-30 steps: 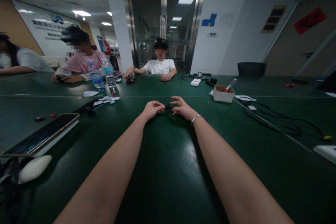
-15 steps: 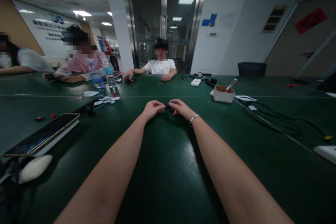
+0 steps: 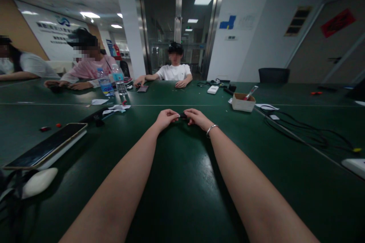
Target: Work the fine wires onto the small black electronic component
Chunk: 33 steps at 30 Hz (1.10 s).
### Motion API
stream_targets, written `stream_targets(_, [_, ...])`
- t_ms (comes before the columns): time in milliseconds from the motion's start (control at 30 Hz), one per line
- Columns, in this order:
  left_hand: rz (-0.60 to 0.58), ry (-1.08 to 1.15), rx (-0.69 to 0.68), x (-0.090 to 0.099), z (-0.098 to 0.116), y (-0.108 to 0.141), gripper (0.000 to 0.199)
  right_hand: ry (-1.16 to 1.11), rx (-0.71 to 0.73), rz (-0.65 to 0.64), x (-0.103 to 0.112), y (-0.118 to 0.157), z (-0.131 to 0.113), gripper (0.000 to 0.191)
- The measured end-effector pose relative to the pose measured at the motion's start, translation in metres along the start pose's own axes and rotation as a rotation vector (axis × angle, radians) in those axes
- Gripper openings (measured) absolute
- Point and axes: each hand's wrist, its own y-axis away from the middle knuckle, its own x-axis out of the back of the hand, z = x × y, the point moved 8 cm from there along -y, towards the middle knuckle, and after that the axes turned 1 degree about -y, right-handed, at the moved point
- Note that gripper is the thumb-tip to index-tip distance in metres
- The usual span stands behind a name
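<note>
Both my arms reach forward over the dark green table (image 3: 176, 182). Between my fingertips is a small black object (image 3: 183, 115), too small and dark for me to tell its kind. My left hand (image 3: 167, 119) pinches its left end between thumb and fingers. On the other end, my right hand (image 3: 197, 118) has its thumb and fingertips closed in the same way, a silver bracelet (image 3: 211, 130) at the wrist. The object is held just above or on the tabletop; I cannot tell which. My fingers cover its ends.
At left lie a phone on a white box (image 3: 54, 142), a white rounded object (image 3: 40, 183) and crumpled paper (image 3: 116, 109). Two bottles (image 3: 105, 82) stand farther back. To the right are an open small box (image 3: 243, 102) and black cables (image 3: 302, 129). Other people sit across the table.
My hands stay almost in place, and slightly more of the black object shows between them. The person in pink at left has shifted their hands a little leftward.
</note>
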Motion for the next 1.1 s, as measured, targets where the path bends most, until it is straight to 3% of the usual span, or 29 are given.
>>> stream_targets(167, [0.003,0.008,-0.003,0.0,-0.001,0.0,0.027,0.009,0.029,-0.028,-0.001,0.0,-0.001,0.018])
stream_targets(300, [0.002,0.014,-0.014,0.001,-0.001,-0.001,0.028,-0.102,0.089,-0.002,0.005,0.004,-0.004,0.054])
stream_targets(433, [0.003,0.01,-0.008,0.001,-0.001,-0.001,0.027,-0.066,0.015,0.062,0.006,0.0,0.002,0.035])
stream_targets(533, [0.005,0.015,-0.004,0.001,-0.001,-0.001,0.026,0.009,-0.003,0.006,-0.001,-0.001,0.002,0.02])
stream_targets(667, [0.012,0.018,-0.01,0.003,-0.002,-0.001,0.027,-0.036,0.08,-0.055,-0.003,0.004,-0.007,0.055])
stream_targets(733, [0.011,0.016,-0.016,0.003,-0.001,-0.001,0.028,-0.049,0.058,-0.027,0.0,0.005,-0.006,0.061])
stream_targets(900, [0.006,0.015,-0.022,0.002,0.001,0.0,0.03,0.032,-0.038,0.003,-0.003,0.003,-0.002,0.028])
stream_targets(967, [0.003,0.02,-0.014,0.001,0.001,0.0,0.03,0.039,-0.013,-0.016,-0.005,0.004,-0.005,0.025])
stream_targets(1100, [0.018,0.028,-0.006,0.002,0.0,0.0,0.029,-0.033,0.061,-0.02,-0.003,0.005,-0.009,0.057])
